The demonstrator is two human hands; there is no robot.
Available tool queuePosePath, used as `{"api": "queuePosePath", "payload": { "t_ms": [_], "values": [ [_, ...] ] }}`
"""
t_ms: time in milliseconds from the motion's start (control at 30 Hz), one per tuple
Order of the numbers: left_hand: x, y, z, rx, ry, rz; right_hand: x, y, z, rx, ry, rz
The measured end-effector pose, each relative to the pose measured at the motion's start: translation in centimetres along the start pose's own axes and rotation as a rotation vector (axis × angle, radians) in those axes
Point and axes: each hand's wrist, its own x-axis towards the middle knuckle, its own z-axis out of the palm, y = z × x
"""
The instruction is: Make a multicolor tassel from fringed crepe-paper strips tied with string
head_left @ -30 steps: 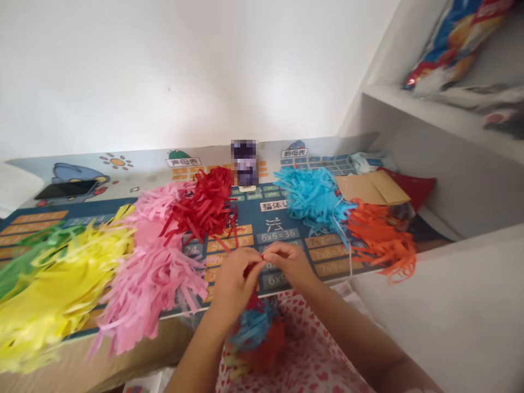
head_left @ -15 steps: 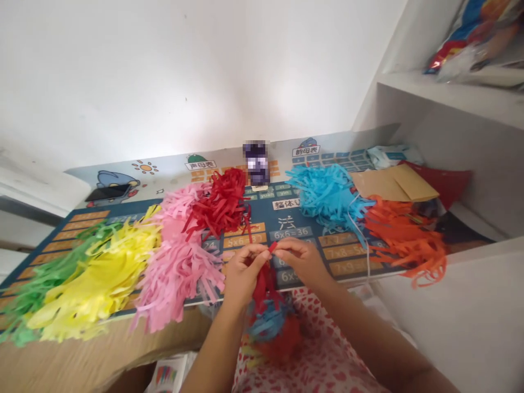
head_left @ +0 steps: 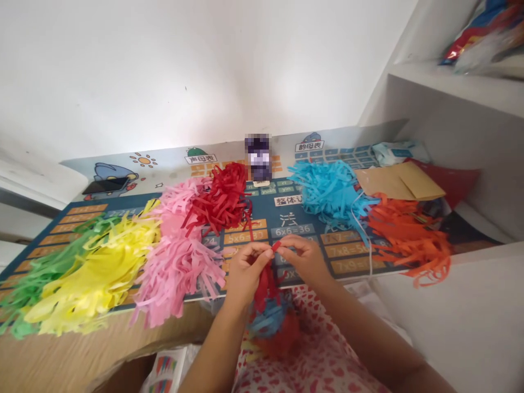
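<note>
1. Red paper strip [head_left: 277, 246]: its short end pokes up between the hands, over the near part of the printed desk mat [head_left: 305, 210].
2. Left hand [head_left: 245, 275] and right hand [head_left: 305, 261]: they are close together, with the fingertips of both pinching the strip from either side.
3. Red paper strands [head_left: 265, 286] hang down from the left hand, past the near edge of the desk mat, into a blue-and-red paper fringe bundle [head_left: 272, 325]. The bundle sits off the mat, over heart-print cloth [head_left: 323, 365].
4. Paper fringe piles lie across the desk mat. Left of the hands are green fringe [head_left: 49, 267], yellow fringe [head_left: 94, 278], pink fringe [head_left: 178, 262] and red fringe [head_left: 221, 199]. Right of the hands are blue fringe [head_left: 327, 191] and orange fringe [head_left: 409, 240], the orange one spilling over the mat's right edge.
5. White string [head_left: 366, 234] runs down from the blue fringe across the right part of the desk mat.
6. Kraft paper envelope [head_left: 399, 181] and a red paper piece [head_left: 454, 183] lie beyond the mat's far right corner.
7. Pixelated object [head_left: 258, 157] stands upright at the far edge of the desk mat, behind the red fringe. What it is cannot be told.
</note>
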Motion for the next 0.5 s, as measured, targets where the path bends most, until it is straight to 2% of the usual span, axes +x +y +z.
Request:
{"api": "queuePosePath", "payload": {
  "t_ms": [167,233,400,500],
  "values": [
    [0.2,-0.2,-0.1,0.066,0.011,0.027,0.2,0.2,0.2,-0.044,0.019,-0.039],
    [0.1,-0.1,0.0,0.184,0.030,0.130,0.3,0.3,0.4,-0.071,0.058,-0.060],
    [0.2,0.2,0.2,0.498,0.068,0.511,0.6,0.9,0.8,-0.096,0.118,-0.069],
    [0.7,0.0,0.5,0.595,0.039,0.599,0.3,1.0,1.0,-0.123,0.135,-0.077]
  ]
}}
